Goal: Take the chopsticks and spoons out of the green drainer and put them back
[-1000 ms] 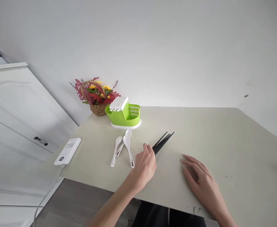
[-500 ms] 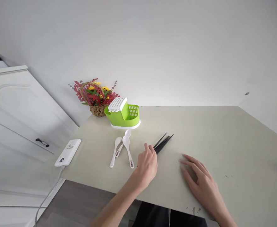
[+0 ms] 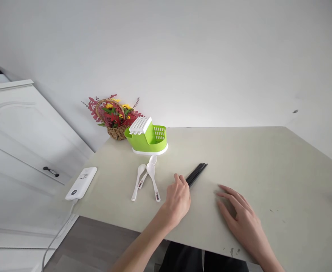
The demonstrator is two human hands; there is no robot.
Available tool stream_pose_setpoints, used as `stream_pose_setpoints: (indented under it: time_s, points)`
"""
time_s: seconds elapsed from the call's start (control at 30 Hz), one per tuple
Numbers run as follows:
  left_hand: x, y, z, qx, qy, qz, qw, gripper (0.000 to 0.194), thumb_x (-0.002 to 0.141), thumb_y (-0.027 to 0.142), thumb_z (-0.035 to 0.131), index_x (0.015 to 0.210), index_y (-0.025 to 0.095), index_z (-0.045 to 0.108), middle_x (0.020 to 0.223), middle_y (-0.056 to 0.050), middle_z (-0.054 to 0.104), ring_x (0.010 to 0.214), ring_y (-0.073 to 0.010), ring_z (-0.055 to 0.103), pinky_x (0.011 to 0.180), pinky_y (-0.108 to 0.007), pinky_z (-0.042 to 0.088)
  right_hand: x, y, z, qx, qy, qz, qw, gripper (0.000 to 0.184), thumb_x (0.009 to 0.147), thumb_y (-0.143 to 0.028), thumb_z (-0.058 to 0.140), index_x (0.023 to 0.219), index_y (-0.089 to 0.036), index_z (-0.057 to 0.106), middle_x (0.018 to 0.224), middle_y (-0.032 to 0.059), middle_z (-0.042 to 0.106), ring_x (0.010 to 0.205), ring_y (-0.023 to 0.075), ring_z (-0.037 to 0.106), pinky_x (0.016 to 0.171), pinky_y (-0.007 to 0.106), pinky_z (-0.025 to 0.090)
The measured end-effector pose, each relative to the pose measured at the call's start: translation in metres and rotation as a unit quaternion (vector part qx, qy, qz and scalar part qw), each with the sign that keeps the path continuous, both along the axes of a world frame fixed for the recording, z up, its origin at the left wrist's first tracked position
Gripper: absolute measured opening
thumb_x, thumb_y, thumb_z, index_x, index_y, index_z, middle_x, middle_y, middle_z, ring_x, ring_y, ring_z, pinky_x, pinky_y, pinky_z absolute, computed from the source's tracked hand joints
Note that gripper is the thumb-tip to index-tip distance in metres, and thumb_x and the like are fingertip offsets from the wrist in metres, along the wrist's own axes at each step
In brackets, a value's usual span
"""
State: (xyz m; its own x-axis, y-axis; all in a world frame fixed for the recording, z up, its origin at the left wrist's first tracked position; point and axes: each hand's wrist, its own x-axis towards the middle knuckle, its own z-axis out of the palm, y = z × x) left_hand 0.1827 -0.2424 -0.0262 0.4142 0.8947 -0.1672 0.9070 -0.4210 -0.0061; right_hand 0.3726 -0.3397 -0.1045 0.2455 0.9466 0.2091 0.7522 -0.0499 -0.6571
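Note:
My left hand (image 3: 177, 199) is closed around the lower part of a bundle of black chopsticks (image 3: 197, 173), low over the table. Their far ends lie close together and point away to the right; the near ends are hidden by the hand. My right hand (image 3: 241, 215) rests on the table with its fingers apart and nothing in them. Left of the chopsticks lie three white spoons (image 3: 151, 172), two of them overlapping. Behind the spoons stands a green utensil holder (image 3: 143, 141) with a white slotted top and a white base.
A wicker basket (image 3: 117, 133) of red and yellow flowers stands behind the holder, by the wall. At the table's left edge lies a white power bank (image 3: 81, 183) with a cable (image 3: 58, 230) hanging down. A white cabinet (image 3: 21, 170) stands to the left.
The chopsticks, splayed before with one apart from the others, now lie together in an even bundle. My left hand has shifted slightly right; my right hand has stayed put.

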Motion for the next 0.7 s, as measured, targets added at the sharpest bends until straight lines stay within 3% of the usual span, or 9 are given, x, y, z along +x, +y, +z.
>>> stream_pose_setpoints:
  time_s: [0.33,0.7]
  points:
    - [0.003,-0.008,0.009,-0.016,-0.034,-0.007,0.999,0.023,0.096,0.011,0.056,0.119,0.007,0.057,0.107,-0.014,0.063,0.089,-0.0251,0.072,0.067,-0.031,0.054,0.000,0.001,-0.002,0.004,0.007,-0.002,1.000,0.034,0.102,-0.052,0.045,0.122,-0.036,0.067,0.149,-0.0004,0.059,0.135,0.0293,0.056,0.088,0.045,0.062]
    - [0.004,-0.021,0.008,-0.028,-0.029,-0.029,0.999,0.025,0.095,0.010,0.057,0.119,0.006,0.058,0.102,-0.013,0.064,0.083,-0.0231,0.071,0.065,-0.030,0.054,0.001,0.000,-0.004,0.004,0.013,0.001,1.000,0.033,0.102,-0.053,0.044,0.123,-0.038,0.066,0.150,-0.0018,0.058,0.137,0.0294,0.054,0.087,0.045,0.062]
